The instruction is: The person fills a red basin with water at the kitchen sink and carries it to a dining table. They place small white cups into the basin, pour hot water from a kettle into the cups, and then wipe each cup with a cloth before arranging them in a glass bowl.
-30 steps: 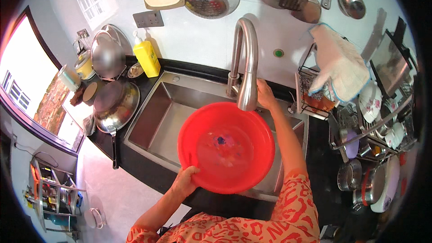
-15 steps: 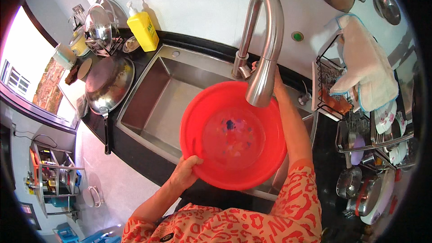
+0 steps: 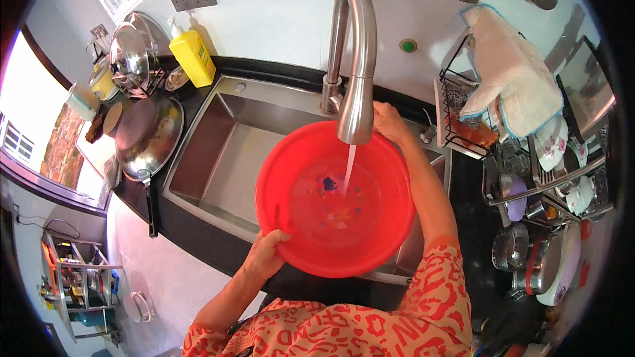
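I see the left hand (image 3: pixel 268 253) gripping the near-left rim of a red basin (image 3: pixel 391 228) over the steel sink (image 3: pixel 228 182), while water (image 3: pixel 349 168) runs into it from the curved tap (image 3: pixel 356 99). The right hand (image 3: pixel 389 121) is at the far side, near the tap; I can't make out its fingertips. A yellow pump bottle (image 3: pixel 192 57) stands beyond the sink's left corner.

Left grip (image 3: pixel 266 254) pinched, thumb (image 3: pixel 282 235) uppermost — left forearm (image 3: pixel 228 297) slanting inward; right arm (image 3: pixel 430 201) stretched farther forward — right grip (image 3: pixel 390 123) partly hidden.
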A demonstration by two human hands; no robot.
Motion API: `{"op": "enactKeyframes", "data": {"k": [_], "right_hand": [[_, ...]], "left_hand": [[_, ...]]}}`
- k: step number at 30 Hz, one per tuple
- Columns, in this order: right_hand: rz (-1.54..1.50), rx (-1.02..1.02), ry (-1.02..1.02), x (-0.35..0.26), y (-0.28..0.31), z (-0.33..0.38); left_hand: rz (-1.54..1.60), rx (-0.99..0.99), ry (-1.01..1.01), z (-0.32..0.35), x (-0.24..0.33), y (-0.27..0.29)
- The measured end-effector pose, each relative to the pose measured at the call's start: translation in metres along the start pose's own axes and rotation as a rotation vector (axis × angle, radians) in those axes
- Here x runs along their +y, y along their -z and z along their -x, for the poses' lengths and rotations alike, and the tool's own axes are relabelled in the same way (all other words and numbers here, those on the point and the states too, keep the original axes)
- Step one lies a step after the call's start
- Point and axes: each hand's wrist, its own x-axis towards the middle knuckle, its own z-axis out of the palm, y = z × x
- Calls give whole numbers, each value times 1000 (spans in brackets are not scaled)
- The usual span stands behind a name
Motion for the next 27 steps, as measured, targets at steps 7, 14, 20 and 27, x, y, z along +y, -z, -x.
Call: {"op": "enactKeyframes", "data": {"k": [7, 14, 20, 27], "right_hand": [[-196, 23, -222, 3, 26, 99], [-350, 128, -369, -19, 17, 166], [-240, 358, -368, -3, -21, 174], [-372, 447, -351, 7, -36, 186]], "left_hand": [[23, -37, -10, 4, 6, -1], [-44, -26, -24, -11, 2, 4], [-57, -59, -22, -32, -4, 26], [-287, 87, -242, -32, -8, 33]]}}
